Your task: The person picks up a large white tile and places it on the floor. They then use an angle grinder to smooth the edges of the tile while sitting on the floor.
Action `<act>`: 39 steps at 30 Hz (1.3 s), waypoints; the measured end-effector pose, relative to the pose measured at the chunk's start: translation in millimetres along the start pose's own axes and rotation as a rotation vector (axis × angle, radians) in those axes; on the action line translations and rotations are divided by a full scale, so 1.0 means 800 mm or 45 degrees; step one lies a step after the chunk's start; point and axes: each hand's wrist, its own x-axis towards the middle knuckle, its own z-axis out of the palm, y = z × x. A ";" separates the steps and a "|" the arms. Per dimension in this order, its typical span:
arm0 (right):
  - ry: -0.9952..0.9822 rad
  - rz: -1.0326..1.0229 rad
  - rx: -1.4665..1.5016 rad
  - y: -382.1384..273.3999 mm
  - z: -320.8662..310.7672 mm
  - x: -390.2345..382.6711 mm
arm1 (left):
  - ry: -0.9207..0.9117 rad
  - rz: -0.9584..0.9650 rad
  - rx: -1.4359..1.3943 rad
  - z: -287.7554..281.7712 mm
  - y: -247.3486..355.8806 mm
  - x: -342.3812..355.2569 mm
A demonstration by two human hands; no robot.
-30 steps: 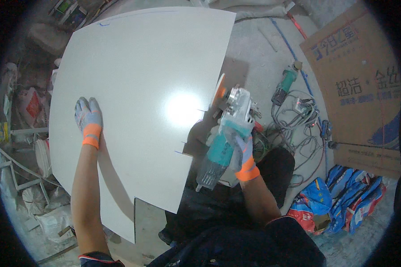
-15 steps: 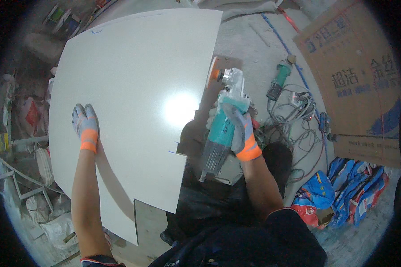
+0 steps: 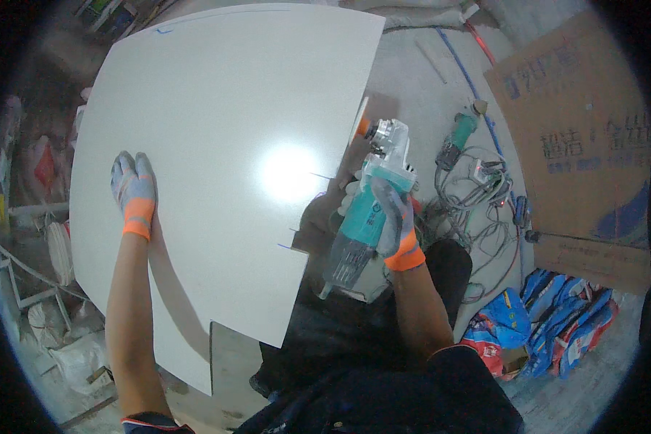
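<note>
A large white panel [image 3: 217, 101] with blue pencil-like marks and cut notches fills the middle left. My left hand [image 3: 133, 192], in a grey glove with an orange cuff, lies flat on it, fingers apart. My right hand [image 3: 395, 224], gloved alike, grips a teal and silver angle grinder [image 3: 358, 228]. The grinder's orange disc [image 3: 363, 126] stands upright at the panel's right edge; I cannot tell whether it touches. Some of my right hand's fingers are partly hidden by the grinder. My dark-clothed leg shows beneath the tool.
A second teal tool [image 3: 461, 132] lies on the floor with tangled cables [image 3: 470, 202]. A big cardboard sheet [image 3: 571, 195] is at right, above blue and red bags [image 3: 564, 325]. A white metal frame [image 3: 32, 296] and sacks [image 3: 79, 362] crowd the left; long hoses run along the back.
Over the last second my right hand and the grinder have moved up along the panel's right edge, away from me. My left hand stays in place on the panel, apart from a slight view shift.
</note>
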 end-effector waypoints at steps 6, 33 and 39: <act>0.094 0.009 -0.096 -0.005 0.011 -0.005 | 0.008 -0.032 0.086 0.004 0.001 -0.001; 0.301 -0.099 -0.189 -0.028 0.051 0.023 | 0.000 -0.055 0.036 -0.004 0.008 0.001; 0.190 -0.041 -0.084 -0.016 0.041 0.014 | 0.021 0.011 0.029 -0.004 0.006 -0.002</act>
